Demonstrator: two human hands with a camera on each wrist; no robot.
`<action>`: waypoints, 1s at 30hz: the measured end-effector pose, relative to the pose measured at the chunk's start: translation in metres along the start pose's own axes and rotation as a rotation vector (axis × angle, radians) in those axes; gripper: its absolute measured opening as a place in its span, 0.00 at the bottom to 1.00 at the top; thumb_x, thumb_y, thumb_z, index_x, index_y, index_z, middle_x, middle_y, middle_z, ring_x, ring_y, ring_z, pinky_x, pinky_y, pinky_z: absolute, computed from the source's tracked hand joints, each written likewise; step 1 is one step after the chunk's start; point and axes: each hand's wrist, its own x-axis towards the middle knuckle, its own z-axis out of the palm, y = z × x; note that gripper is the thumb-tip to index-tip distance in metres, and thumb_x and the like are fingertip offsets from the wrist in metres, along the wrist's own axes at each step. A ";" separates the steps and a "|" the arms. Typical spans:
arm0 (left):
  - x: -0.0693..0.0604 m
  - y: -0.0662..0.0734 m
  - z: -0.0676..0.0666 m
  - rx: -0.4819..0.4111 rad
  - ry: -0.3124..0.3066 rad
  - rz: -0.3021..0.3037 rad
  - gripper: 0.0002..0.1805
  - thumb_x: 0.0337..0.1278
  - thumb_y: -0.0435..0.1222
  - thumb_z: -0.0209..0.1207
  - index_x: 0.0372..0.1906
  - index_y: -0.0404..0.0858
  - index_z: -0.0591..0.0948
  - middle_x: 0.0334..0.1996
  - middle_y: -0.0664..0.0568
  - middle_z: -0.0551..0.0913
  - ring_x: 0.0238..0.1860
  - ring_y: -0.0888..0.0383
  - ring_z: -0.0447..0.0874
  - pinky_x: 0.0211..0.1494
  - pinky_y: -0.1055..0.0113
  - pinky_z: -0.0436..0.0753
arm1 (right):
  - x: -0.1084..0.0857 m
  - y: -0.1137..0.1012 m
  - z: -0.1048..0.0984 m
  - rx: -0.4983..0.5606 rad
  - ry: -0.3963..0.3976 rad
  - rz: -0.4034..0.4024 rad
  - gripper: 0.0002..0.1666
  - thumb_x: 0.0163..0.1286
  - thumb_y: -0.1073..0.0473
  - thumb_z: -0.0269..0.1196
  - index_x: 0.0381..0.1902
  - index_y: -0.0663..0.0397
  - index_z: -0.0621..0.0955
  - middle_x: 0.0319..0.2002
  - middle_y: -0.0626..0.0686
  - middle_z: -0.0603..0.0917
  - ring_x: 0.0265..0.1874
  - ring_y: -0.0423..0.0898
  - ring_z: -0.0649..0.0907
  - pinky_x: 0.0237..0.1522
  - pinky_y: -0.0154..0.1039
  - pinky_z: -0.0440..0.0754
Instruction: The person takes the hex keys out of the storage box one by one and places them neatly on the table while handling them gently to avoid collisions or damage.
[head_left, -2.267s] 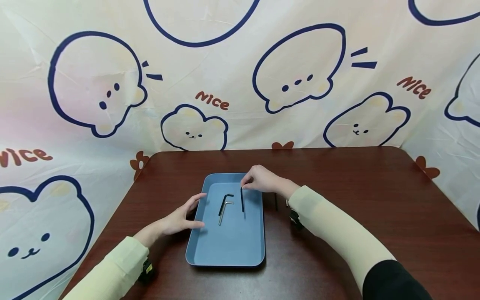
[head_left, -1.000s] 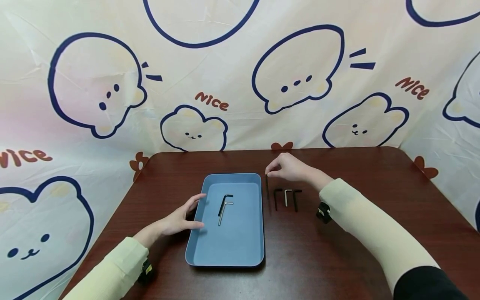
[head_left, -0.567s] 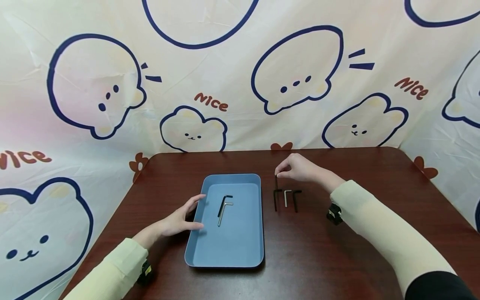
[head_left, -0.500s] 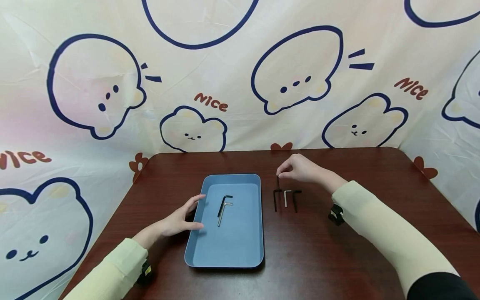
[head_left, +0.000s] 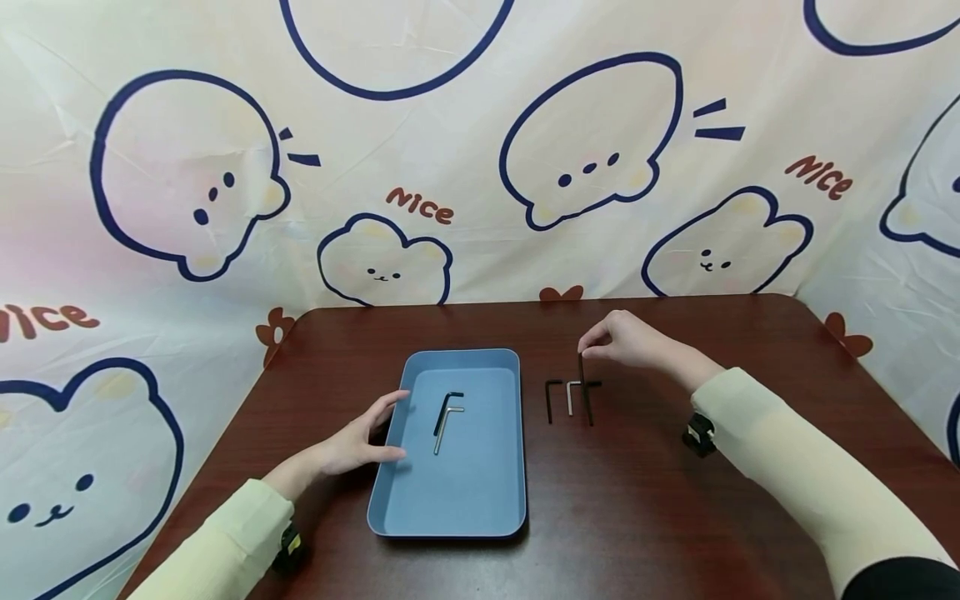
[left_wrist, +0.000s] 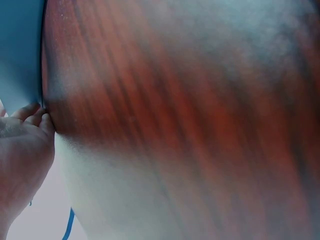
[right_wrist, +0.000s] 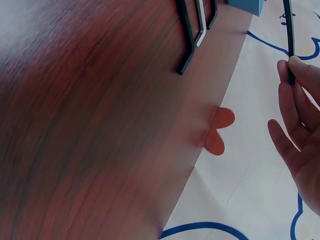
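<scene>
The right hand (head_left: pixel 628 340) pinches one end of a black hex key (head_left: pixel 581 367), which hangs down above the table; the right wrist view shows the black key (right_wrist: pixel 289 30) between thumb and fingers (right_wrist: pixel 283 75). Below it on the table lie a black L-shaped key (head_left: pixel 549 402), a silver one (head_left: pixel 570 400) and another black one (head_left: pixel 589 408), partly overlapped by the held key. The left hand (head_left: pixel 348 442) rests with spread fingers and thumb against the left rim of a blue tray (head_left: pixel 480 500). Inside the tray lie a black key (head_left: pixel 441 410) and a silver key (head_left: pixel 441 433), close together.
The brown wooden table (head_left: pixel 675 500) runs back to a cloth (head_left: pixel 480 167) printed with blue cartoon outlines. The tray stands left of the row of keys, its right rim a short way from them.
The right hand has carried the black key from over the tray rightward, past the silver key on the table, to above the rightmost black one. The left hand stays at the tray.
</scene>
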 end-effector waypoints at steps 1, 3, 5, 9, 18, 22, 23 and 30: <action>0.000 0.000 0.000 0.000 0.000 -0.001 0.46 0.60 0.34 0.65 0.75 0.39 0.49 0.75 0.34 0.42 0.73 0.33 0.38 0.68 0.36 0.46 | -0.002 0.001 -0.001 0.002 0.003 0.003 0.04 0.66 0.64 0.66 0.35 0.54 0.88 0.37 0.49 0.87 0.33 0.42 0.81 0.36 0.40 0.79; 0.000 0.001 0.000 -0.002 -0.001 -0.004 0.46 0.60 0.34 0.65 0.75 0.39 0.49 0.75 0.34 0.42 0.73 0.34 0.38 0.68 0.36 0.46 | -0.005 0.004 -0.002 0.007 0.007 0.001 0.04 0.66 0.64 0.66 0.35 0.54 0.88 0.36 0.49 0.87 0.32 0.42 0.80 0.35 0.40 0.79; 0.000 0.001 0.000 -0.006 0.000 -0.007 0.46 0.60 0.34 0.65 0.75 0.39 0.49 0.75 0.34 0.42 0.73 0.34 0.38 0.68 0.36 0.46 | -0.008 0.006 -0.004 0.008 0.013 0.000 0.04 0.66 0.65 0.66 0.35 0.55 0.88 0.35 0.49 0.87 0.31 0.42 0.80 0.35 0.40 0.79; 0.000 0.001 0.000 -0.006 0.001 -0.014 0.46 0.60 0.34 0.65 0.75 0.39 0.49 0.75 0.34 0.42 0.73 0.34 0.38 0.68 0.36 0.46 | -0.014 0.013 -0.005 -0.005 0.018 0.006 0.04 0.66 0.64 0.66 0.35 0.55 0.88 0.35 0.49 0.87 0.31 0.41 0.80 0.34 0.39 0.79; 0.000 0.001 0.000 -0.005 0.002 -0.012 0.46 0.60 0.35 0.65 0.75 0.38 0.49 0.75 0.34 0.42 0.73 0.34 0.38 0.68 0.36 0.46 | -0.026 0.024 -0.010 -0.017 0.024 0.025 0.05 0.66 0.63 0.66 0.36 0.55 0.88 0.36 0.50 0.87 0.32 0.42 0.80 0.33 0.39 0.78; -0.001 0.001 0.001 0.001 0.001 -0.018 0.46 0.60 0.35 0.65 0.75 0.38 0.48 0.75 0.34 0.42 0.74 0.34 0.38 0.68 0.36 0.46 | -0.029 0.030 -0.011 -0.026 0.025 0.027 0.05 0.66 0.63 0.66 0.36 0.54 0.88 0.36 0.49 0.87 0.32 0.41 0.81 0.33 0.38 0.79; -0.001 0.001 0.001 0.002 0.000 -0.022 0.46 0.60 0.35 0.65 0.75 0.39 0.48 0.75 0.35 0.42 0.74 0.34 0.38 0.68 0.36 0.46 | -0.030 0.031 -0.011 -0.029 0.025 0.025 0.05 0.66 0.63 0.66 0.36 0.54 0.88 0.36 0.49 0.87 0.32 0.41 0.81 0.34 0.38 0.79; -0.001 0.002 0.001 0.000 0.002 -0.029 0.47 0.60 0.35 0.65 0.75 0.39 0.48 0.75 0.34 0.42 0.74 0.34 0.38 0.68 0.36 0.46 | -0.036 0.037 -0.016 -0.043 0.022 0.048 0.05 0.66 0.63 0.66 0.37 0.55 0.88 0.36 0.49 0.87 0.30 0.42 0.79 0.33 0.39 0.77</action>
